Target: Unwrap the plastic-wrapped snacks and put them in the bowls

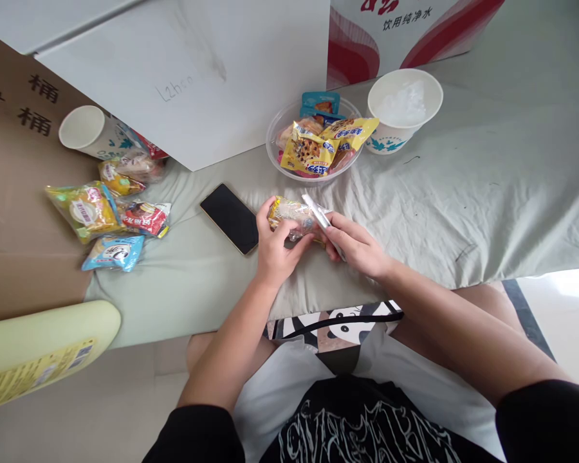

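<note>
My left hand [276,247] grips a wrapped snack [292,212] in a clear packet with yellow at its end, thumb and fingers around it. In my right hand [354,243] is a slim white utility knife [317,212], slanted across the packet's right end. Its tip points up and to the left; I cannot tell whether it touches the wrapper. Part of the packet is hidden behind my fingers. Just left of my left hand lies a black phone [230,218]. Beyond my hands stands a clear plastic bowl [271,149] of packaged snacks, with a yellow cookie packet [311,151] on top.
A paper cup [388,138] holding crumpled clear plastic stands right of the bowl. Several snack packets [94,212] lie at the left beside a tipped paper cup [84,128]. White boxes [251,77] line the back. The cloth's front edge [511,280] runs above my lap.
</note>
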Tool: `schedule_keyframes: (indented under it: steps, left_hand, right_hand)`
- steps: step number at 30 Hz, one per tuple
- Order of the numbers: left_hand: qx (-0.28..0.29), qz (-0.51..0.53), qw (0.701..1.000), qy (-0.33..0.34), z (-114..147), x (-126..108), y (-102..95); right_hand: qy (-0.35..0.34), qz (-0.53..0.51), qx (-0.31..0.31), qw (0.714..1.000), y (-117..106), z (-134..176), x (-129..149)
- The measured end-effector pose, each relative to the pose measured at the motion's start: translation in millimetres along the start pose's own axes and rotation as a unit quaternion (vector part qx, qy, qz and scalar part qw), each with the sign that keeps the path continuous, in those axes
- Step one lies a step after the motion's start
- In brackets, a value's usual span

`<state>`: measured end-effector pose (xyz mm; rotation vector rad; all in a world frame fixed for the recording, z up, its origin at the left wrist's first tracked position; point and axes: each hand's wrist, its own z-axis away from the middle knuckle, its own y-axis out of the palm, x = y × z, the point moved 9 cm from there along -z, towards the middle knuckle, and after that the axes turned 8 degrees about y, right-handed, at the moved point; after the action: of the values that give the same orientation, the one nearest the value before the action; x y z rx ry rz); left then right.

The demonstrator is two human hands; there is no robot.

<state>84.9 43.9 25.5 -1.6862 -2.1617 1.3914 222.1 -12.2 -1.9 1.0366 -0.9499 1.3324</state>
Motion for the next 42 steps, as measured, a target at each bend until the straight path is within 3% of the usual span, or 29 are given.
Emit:
schedule_keyframes:
  steps: [6, 12, 16, 26, 35, 42]
  left_hand:
    - [-0.016, -0.01, 1.0, 0.003, 1.1, 4.7, 0.6]
    - [0.001, -0.024, 1.0, -0.013, -1.0, 1.2, -2.0]
    - [-0.003, -0.012, 1.0, -0.016, -1.1, 0.0, -2.5]
    - [-0.002, -0.011, 1.0, -0.018, 0.9, 1.5, -0.7]
    - [0.018, -0.003, 0.998, -0.053, 1.3, 8.3, 1.4]
    - [0.027, -0.005, 0.998, -0.056, 0.5, 8.7, 2.0]
  right_hand:
    - [-0.101, 0.128, -0.014, 0.987, 5.2, 5.4, 20.7]
    - [-0.151, 0.251, -0.188, 0.937, -12.3, 15.5, 25.7]
    - [-0.147, 0.311, -0.236, 0.909, -14.5, 22.1, 24.8]
    - [-0.113, 0.445, -0.233, 0.858, -17.6, 27.2, 31.4]
    - [-0.087, 0.463, -0.228, 0.852, -34.3, 39.9, 38.9]
    - [-0.091, 0.45, -0.199, 0.866, -45.0, 41.6, 39.6]
